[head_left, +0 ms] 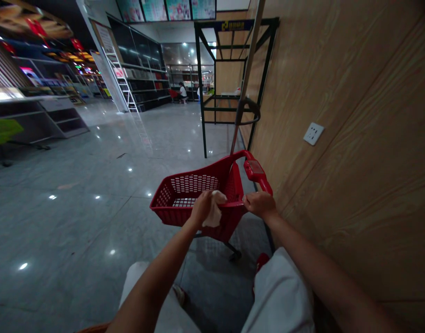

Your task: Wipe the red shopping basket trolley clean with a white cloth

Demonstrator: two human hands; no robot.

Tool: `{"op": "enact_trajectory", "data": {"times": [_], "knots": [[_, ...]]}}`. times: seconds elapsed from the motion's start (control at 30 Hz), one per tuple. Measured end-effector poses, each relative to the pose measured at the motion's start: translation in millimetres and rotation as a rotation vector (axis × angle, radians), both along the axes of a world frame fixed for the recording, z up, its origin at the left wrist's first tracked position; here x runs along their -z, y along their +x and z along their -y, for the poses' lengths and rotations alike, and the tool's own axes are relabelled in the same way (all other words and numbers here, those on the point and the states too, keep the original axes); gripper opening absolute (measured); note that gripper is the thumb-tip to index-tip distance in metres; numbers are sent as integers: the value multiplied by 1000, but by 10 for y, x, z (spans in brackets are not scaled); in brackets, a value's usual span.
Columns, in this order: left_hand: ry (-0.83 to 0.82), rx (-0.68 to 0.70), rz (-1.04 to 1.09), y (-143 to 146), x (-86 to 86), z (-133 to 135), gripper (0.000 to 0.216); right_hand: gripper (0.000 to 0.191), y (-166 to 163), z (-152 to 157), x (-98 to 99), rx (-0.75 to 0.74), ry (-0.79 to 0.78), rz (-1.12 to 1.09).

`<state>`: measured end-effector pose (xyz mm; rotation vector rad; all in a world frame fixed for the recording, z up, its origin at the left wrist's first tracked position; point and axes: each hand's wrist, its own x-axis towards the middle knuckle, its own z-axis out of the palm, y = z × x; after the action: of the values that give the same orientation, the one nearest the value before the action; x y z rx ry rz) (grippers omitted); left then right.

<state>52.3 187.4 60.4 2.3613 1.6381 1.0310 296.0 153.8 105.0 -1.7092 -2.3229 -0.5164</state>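
A red plastic shopping cart (187, 217) with perforated basket walls stands in front of me, its handle towards the wall side. My left hand (202, 206) is closed on a pale cloth (214, 215) at the basket's near rim; part of the cloth hangs down over the outer side. Fingers of my right hand (260, 204) are wrapped around the near end of the red cart handle (255, 170). Through the basket's mesh I see the floor, and dark wheels show beneath.
A wood-panelled wall (354, 138) with a socket plate (313, 133) runs along my right. Ahead are a dark metal rack (202, 92) and a long pole (249, 69) leaning before it. A ladder (124, 83), shelves (150, 78) and a crouching person (182, 92) are farther back. A counter (42, 115) stands left.
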Motion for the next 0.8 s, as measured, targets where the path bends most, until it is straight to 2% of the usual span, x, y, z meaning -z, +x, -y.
{"op": "enact_trajectory", "data": {"times": [0.07,0.13,0.2,0.23,0.3,0.33,0.4,0.47,0.57,0.63,0.7,0.8], "knots": [[163,-73,124,116,-291,-131,32,42,-13,3,-2,-8,-10,-3],[318,-144,204,113,-555,-239,36,43,-21,5,-1,-15,-7,1],[415,-175,230,60,-683,-251,38,44,-31,6,-2,-15,-2,1],[427,-173,226,41,-676,-208,38,44,-37,7,-4,-15,-2,-2],[362,-115,187,45,-531,-41,36,43,-53,8,-10,-17,-4,-14],[292,-71,166,66,-416,66,35,43,-61,8,-12,-18,-4,-21],[93,108,90,119,-181,261,32,42,-76,7,-15,-24,-4,-32],[-50,154,90,162,-32,366,38,42,-85,0,-14,-32,-2,-40],[-69,119,113,214,-23,314,40,43,-93,-19,-8,-36,-4,-38],[10,161,6,269,-67,212,32,42,-98,-33,-1,-36,-2,-32],[66,215,-152,338,-67,131,37,42,-102,-43,8,-44,5,-29],[16,224,-294,367,45,88,36,42,-95,-49,26,-62,20,-30]]}}
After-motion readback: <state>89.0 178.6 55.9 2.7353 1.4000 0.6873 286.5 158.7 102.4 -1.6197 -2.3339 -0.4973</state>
